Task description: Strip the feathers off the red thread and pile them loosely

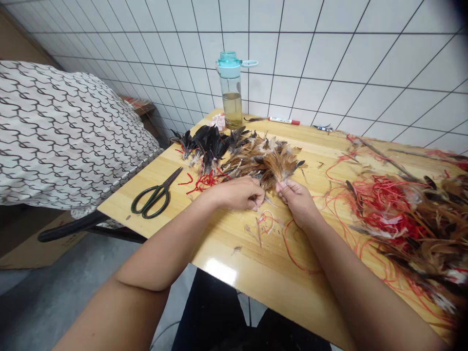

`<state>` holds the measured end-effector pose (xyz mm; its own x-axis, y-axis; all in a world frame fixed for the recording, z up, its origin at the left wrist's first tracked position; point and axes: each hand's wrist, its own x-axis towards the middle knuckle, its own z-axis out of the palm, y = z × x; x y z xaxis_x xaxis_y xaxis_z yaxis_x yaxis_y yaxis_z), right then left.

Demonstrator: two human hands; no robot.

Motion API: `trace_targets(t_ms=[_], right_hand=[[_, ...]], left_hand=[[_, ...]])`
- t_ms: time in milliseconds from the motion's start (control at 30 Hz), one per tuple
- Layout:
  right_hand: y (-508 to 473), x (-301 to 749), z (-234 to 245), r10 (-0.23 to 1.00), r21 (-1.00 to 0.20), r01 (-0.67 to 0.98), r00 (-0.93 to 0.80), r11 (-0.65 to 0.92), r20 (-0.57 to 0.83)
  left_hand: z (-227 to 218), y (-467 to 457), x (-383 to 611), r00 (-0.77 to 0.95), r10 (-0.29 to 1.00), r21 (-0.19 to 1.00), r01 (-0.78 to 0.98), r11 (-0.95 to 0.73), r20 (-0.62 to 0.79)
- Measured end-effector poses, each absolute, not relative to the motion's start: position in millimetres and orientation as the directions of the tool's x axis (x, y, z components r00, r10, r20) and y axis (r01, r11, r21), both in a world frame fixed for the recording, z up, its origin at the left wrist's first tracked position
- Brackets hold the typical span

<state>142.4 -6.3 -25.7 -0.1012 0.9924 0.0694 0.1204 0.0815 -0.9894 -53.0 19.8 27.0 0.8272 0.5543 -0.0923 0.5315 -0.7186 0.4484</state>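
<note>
My left hand (pixel 239 192) and my right hand (pixel 298 200) rest close together on the wooden table (pixel 263 263), both with fingers curled. They pinch at the near edge of a pile of brown feathers (pixel 265 161). My right hand grips a small bunch of those feathers. What my left fingers hold is hidden. A pile of black feathers (pixel 206 141) lies just behind my left hand, with red string (pixel 204 180) under it. A loop of red string (pixel 268 219) lies on the table between my wrists.
Green-handled scissors (pixel 155 195) lie at the table's left corner. A teal-capped water bottle (pixel 231 90) stands at the tiled wall, beside a red marker (pixel 283 120). A large tangle of feathers and red string (pixel 402 219) covers the right side. A patterned cloth (pixel 62 131) lies to the left.
</note>
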Motion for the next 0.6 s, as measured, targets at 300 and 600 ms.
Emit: trace_targets(t_ms=[300, 600], right_hand=[[-3.8, 141.7, -32.6, 0.992, -0.949, 0.29, -0.048, 0.128, 0.119], [-5.8, 137.8, -30.6, 0.985, -0.904, 0.391, -0.048, 0.173, 0.168]], left_hand=[[31.2, 21.6, -49.8, 0.69, 0.704, 0.51, 0.549, -0.662, 0.171], [24.9, 18.5, -44.3, 0.674, 0.655, 0.347, 0.557, -0.755, 0.343]])
